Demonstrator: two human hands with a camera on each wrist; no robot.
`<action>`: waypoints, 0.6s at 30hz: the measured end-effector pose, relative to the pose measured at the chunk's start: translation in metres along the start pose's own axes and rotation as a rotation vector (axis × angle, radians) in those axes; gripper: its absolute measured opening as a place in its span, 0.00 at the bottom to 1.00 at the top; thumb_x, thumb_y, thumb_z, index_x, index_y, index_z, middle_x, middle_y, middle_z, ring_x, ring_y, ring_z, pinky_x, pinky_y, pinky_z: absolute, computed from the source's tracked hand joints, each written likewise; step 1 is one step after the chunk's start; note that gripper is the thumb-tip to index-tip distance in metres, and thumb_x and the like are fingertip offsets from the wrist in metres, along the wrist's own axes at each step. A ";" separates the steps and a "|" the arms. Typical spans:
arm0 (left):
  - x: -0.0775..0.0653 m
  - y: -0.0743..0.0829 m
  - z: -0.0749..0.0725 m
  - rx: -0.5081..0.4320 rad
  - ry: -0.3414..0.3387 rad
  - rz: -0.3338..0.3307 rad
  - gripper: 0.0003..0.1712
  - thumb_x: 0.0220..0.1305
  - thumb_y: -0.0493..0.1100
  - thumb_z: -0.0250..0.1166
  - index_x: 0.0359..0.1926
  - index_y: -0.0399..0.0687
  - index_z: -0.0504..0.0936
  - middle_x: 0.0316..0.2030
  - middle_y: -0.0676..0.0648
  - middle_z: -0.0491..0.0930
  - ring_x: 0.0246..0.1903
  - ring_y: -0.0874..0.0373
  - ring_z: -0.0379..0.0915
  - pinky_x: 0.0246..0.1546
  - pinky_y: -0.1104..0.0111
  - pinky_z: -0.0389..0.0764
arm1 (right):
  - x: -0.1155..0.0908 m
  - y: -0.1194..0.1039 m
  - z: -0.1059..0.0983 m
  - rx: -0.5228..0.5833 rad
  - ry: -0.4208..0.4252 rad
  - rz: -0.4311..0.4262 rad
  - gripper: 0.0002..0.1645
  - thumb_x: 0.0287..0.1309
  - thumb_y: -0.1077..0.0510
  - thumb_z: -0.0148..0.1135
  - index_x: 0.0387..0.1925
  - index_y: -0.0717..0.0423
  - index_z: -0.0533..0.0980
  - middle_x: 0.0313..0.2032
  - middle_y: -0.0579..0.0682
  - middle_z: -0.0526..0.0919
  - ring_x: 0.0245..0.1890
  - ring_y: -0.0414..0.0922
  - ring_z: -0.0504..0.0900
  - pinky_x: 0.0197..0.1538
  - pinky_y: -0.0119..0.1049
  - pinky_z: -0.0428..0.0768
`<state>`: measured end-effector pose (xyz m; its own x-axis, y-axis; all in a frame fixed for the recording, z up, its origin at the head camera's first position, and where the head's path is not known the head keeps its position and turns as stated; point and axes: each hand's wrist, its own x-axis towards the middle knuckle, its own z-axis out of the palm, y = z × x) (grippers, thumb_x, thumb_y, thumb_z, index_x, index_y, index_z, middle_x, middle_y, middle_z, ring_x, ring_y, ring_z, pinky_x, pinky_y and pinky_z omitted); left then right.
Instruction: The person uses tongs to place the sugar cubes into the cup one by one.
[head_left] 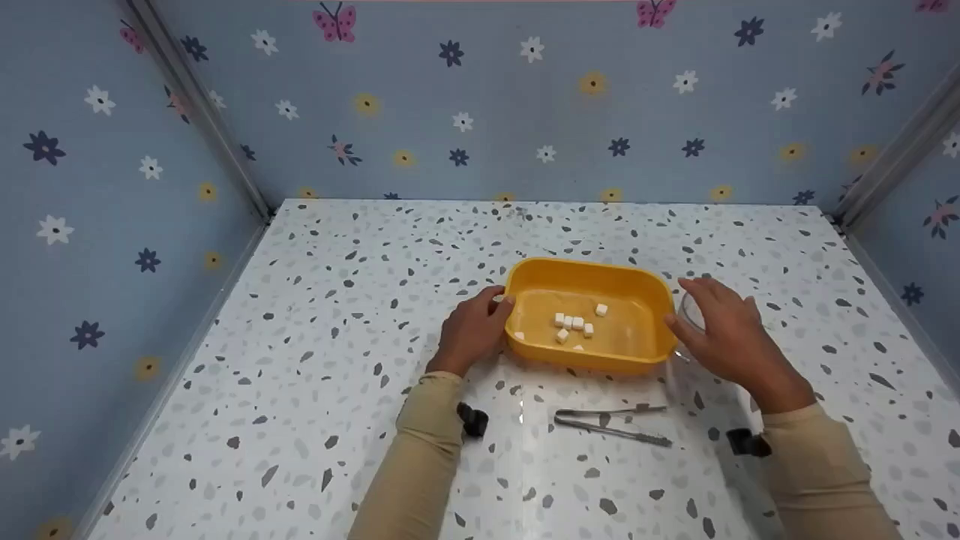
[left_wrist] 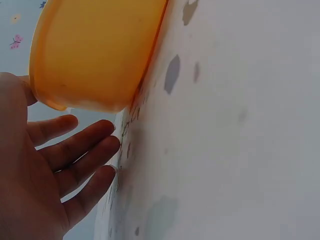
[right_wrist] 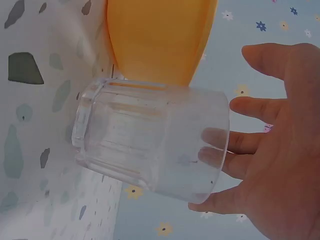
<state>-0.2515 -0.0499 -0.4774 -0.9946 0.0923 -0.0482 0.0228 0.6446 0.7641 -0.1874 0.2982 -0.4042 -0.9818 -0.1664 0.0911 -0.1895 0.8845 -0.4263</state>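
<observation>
A yellow plastic basin (head_left: 592, 357) on the tabletop holds several small white cubes (head_left: 568, 322). My left hand (head_left: 474, 328) is at the basin's left end, its thumb at the rim; in the left wrist view its fingers (left_wrist: 82, 152) extend loosely beside the basin's end wall (left_wrist: 95, 55). My right hand (head_left: 724, 337) hovers around the top of a clear glass (head_left: 691, 312), right of the basin. In the right wrist view the glass (right_wrist: 135, 135) stands on the table, and the right hand's spread fingers (right_wrist: 232, 200) reach around the far side of its rim, with the thumb apart from it.
Metal tongs (head_left: 611, 426) lie in front of the basin, their arms apart and tips to the right. The speckled white tabletop (head_left: 337, 337) is bounded by flower-patterned panels (head_left: 495, 97) at the back and both sides.
</observation>
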 end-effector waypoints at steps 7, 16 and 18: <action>-0.002 0.001 0.006 0.009 0.008 -0.031 0.28 0.73 0.63 0.50 0.68 0.61 0.74 0.50 0.53 0.82 0.44 0.57 0.76 0.50 0.55 0.75 | -0.006 -0.007 -0.002 -0.010 0.028 -0.055 0.39 0.70 0.43 0.58 0.71 0.62 0.63 0.70 0.70 0.61 0.70 0.69 0.56 0.66 0.74 0.38; -0.004 0.005 0.008 0.031 0.025 -0.061 0.30 0.73 0.64 0.49 0.69 0.60 0.74 0.51 0.54 0.81 0.45 0.56 0.75 0.51 0.53 0.74 | -0.014 -0.012 -0.006 -0.010 -0.011 -0.061 0.39 0.70 0.41 0.57 0.70 0.63 0.66 0.69 0.68 0.63 0.70 0.68 0.56 0.68 0.70 0.34; -0.004 0.004 0.008 0.039 0.034 -0.056 0.30 0.73 0.64 0.49 0.68 0.60 0.74 0.50 0.54 0.81 0.44 0.56 0.74 0.51 0.53 0.74 | -0.015 -0.012 -0.005 -0.008 -0.012 -0.067 0.38 0.70 0.41 0.57 0.69 0.63 0.67 0.68 0.68 0.63 0.70 0.68 0.57 0.69 0.69 0.34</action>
<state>-0.2463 -0.0413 -0.4795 -0.9973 0.0297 -0.0676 -0.0297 0.6770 0.7354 -0.1704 0.2920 -0.3956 -0.9669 -0.2311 0.1082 -0.2552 0.8746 -0.4122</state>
